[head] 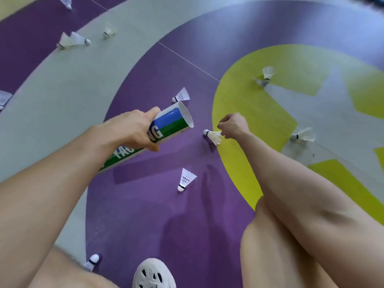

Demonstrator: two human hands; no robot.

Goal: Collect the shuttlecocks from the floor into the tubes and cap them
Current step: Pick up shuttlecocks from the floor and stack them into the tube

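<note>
One tube, white with blue and green bands and white lettering, is held tilted above the floor. Its open mouth faces up and to the right. The left grip is wrapped round the tube's middle, with fingers and thumb curled about it. Just off the tube's mouth, the right grip pinches the feather skirt of one shuttlecock. That shuttlecock's cork points toward the tube, and I cannot tell whether it touches the floor.

Eleven shuttlecocks show in all: the pinched one and ten loose on the floor.
- One shuttlecock lies just beyond the tube's mouth.
- One shuttlecock lies below the tube, nearer the person.
- Two lie well to the right of the mouth, past the right grip: a farther shuttlecock and a nearer shuttlecock.
- Far beyond the tube's rear end, up and to the left, two lie touching: a left shuttlecock and a right shuttlecock.
- A single shuttlecock lies near that pair.
- Farther off still, a shuttlecock is cut by the top edge.
- Well left of the tube, a shuttlecock is cut by the frame's side.
- Well below the tube's rear end lies the last shuttlecock, near one white perforated shoe.
</note>
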